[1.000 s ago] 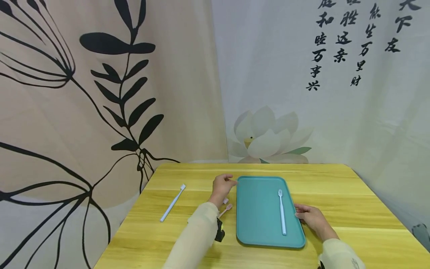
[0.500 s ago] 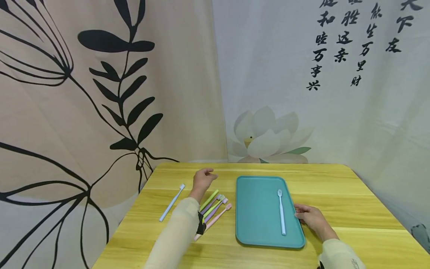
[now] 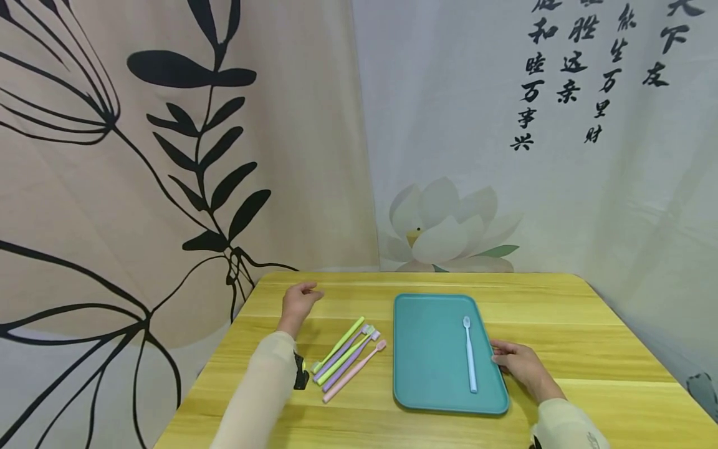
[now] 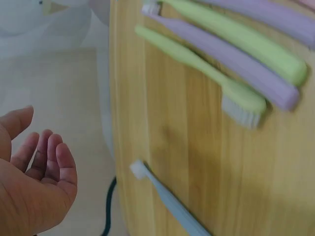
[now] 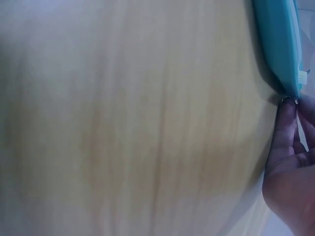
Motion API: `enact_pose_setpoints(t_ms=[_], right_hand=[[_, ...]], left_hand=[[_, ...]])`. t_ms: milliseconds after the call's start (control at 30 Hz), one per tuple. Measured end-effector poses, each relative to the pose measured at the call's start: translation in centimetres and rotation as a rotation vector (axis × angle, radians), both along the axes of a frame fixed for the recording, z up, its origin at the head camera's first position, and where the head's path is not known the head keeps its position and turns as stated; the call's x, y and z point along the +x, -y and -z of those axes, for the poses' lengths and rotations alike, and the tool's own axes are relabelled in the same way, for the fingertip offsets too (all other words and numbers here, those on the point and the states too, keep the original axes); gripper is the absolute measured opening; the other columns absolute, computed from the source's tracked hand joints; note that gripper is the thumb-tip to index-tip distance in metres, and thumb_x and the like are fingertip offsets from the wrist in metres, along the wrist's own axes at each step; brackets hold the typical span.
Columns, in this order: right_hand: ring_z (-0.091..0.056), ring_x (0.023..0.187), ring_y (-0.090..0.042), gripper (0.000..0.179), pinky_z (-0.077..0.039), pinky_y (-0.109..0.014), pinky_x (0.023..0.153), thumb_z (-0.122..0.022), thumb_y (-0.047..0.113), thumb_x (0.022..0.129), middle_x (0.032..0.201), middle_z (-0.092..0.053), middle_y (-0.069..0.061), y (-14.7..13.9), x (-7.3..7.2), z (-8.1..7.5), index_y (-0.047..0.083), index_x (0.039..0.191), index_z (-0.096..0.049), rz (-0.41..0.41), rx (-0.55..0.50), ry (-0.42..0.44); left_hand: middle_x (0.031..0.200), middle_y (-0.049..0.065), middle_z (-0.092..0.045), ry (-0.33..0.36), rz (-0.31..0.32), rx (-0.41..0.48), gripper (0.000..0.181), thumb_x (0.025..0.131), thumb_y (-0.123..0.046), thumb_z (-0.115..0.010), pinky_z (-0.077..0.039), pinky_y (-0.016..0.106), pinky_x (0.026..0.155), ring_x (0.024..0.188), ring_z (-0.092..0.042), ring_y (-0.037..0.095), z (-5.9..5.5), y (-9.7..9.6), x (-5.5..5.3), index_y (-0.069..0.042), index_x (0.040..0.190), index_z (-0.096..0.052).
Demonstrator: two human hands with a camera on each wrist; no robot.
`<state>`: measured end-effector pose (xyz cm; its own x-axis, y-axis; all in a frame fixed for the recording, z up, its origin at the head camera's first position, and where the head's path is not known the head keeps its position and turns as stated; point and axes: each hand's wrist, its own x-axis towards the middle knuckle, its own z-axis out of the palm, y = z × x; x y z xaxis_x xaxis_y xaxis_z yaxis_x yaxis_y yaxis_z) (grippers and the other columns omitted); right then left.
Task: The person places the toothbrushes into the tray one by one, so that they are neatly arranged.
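My left hand (image 3: 298, 307) hovers over the far left of the table, holding nothing, its fingers loosely bent. In the left wrist view a blue toothbrush (image 4: 173, 202) lies beside that hand; the left arm covers it in the head view. My right hand (image 3: 523, 366) pinches the right rim of a teal tray (image 3: 429, 355), thumb and fingers meeting at the edge in the right wrist view. Another light blue toothbrush (image 3: 471, 358) lies lengthwise on the tray's right side. Left of the tray, several toothbrushes lie slanted side by side: green, purple and a pink toothbrush (image 3: 354, 372).
Everything rests on a yellow wooden table (image 3: 583, 324) with its far edge against a printed curtain (image 3: 314, 156). Table surface shows between the toothbrush group and the tray, and to the right of the right hand.
My left hand has moved left from beside the tray's far left corner, across the toothbrush group, uncovering it and now covering the left blue toothbrush. The right hand and tray stay put.
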<state>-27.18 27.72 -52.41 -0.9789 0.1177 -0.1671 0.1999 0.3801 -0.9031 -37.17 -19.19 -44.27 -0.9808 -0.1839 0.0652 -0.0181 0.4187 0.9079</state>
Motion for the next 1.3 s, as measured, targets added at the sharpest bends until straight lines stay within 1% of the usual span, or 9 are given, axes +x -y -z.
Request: enact_pose_setpoints(t_ms=[233,400,567,700,867,1000,1133,1233,1300], right_hand=[[-0.060,0.104,-0.026,0.047,-0.055,-0.034,0.081,-0.062,0.002,0.093,0.119,-0.059,-0.024,-0.4,0.1,0.3,-0.011,0.137,-0.051,0.009,-0.004,-0.004],[-0.060,0.103,-0.025,0.047,-0.055,-0.033,0.081,-0.062,0.002,0.093,0.119,-0.060,-0.023,-0.3,0.1,0.3,-0.011,0.137,-0.052,0.015,-0.005,-0.006],[-0.060,0.106,-0.027,0.047,-0.055,-0.036,0.083,-0.062,0.003,0.094,0.121,-0.059,-0.025,-0.1,0.1,0.0,-0.011,0.137,-0.051,0.009,-0.004,-0.003],[-0.061,0.104,-0.026,0.047,-0.055,-0.036,0.082,-0.061,0.003,0.094,0.123,-0.058,-0.026,0.0,0.0,0.0,-0.011,0.137,-0.050,0.007,0.000,0.005],[-0.062,0.103,-0.026,0.047,-0.055,-0.036,0.081,-0.062,0.002,0.094,0.124,-0.057,-0.028,0.0,-0.1,0.0,-0.013,0.137,-0.050,0.004,-0.009,0.002],[-0.062,0.103,-0.025,0.047,-0.055,-0.036,0.081,-0.062,0.002,0.094,0.123,-0.058,-0.028,0.0,0.0,0.1,-0.013,0.136,-0.050,0.002,-0.015,-0.007],[-0.062,0.100,-0.023,0.047,-0.055,-0.035,0.080,-0.061,0.001,0.094,0.123,-0.058,-0.028,0.0,0.0,0.0,-0.013,0.136,-0.050,0.003,-0.013,-0.009],[-0.063,0.101,-0.023,0.047,-0.055,-0.035,0.080,-0.061,0.001,0.094,0.127,-0.057,-0.030,0.0,0.0,-0.1,-0.013,0.137,-0.050,0.003,-0.016,-0.007],[-0.063,0.102,-0.024,0.047,-0.055,-0.035,0.081,-0.061,0.001,0.094,0.129,-0.055,-0.031,0.1,0.0,0.0,-0.013,0.137,-0.049,0.000,-0.018,-0.005]], left_hand=[[0.120,0.017,-0.060,-0.004,0.007,-0.009,0.041,0.094,-0.016,-0.068,-0.046,0.044,0.089,0.109,-0.054,0.031,0.6,2.0,0.0,-0.001,0.132,-0.062],[0.120,0.018,-0.059,0.014,0.005,0.015,0.041,0.096,-0.016,-0.067,-0.046,0.046,0.090,0.110,-0.054,0.033,1.0,3.6,0.3,-0.001,0.133,-0.060],[0.122,0.019,-0.058,0.013,-0.013,-0.025,0.043,0.095,-0.017,-0.067,-0.045,0.047,0.090,0.112,-0.053,0.033,1.5,5.1,0.6,0.000,0.133,-0.060],[0.127,0.020,-0.056,0.045,-0.029,-0.033,0.045,0.095,-0.018,-0.067,-0.044,0.047,0.092,0.114,-0.052,0.033,1.9,6.3,0.9,0.000,0.135,-0.058],[0.138,0.023,-0.050,0.075,-0.028,-0.017,0.046,0.096,-0.018,-0.065,-0.042,0.050,0.098,0.123,-0.048,0.037,2.7,7.5,1.5,0.001,0.137,-0.056],[0.141,0.026,-0.048,0.091,-0.024,0.004,0.048,0.096,-0.017,-0.065,-0.041,0.053,0.100,0.125,-0.047,0.040,3.4,8.4,2.0,0.003,0.138,-0.054],[0.144,0.027,-0.044,0.124,-0.015,0.029,0.048,0.097,-0.016,-0.063,-0.039,0.054,0.103,0.127,-0.045,0.043,4.1,9.0,2.3,0.003,0.140,-0.052],[0.145,0.028,-0.042,0.139,-0.010,0.055,0.048,0.097,-0.013,-0.062,-0.037,0.055,0.104,0.129,-0.042,0.044,4.5,9.3,2.6,0.005,0.140,-0.050],[0.144,0.029,-0.043,0.147,-0.012,0.054,0.048,0.097,-0.012,-0.062,-0.039,0.054,0.102,0.126,-0.044,0.043,4.8,9.4,2.8,0.006,0.140,-0.050]])
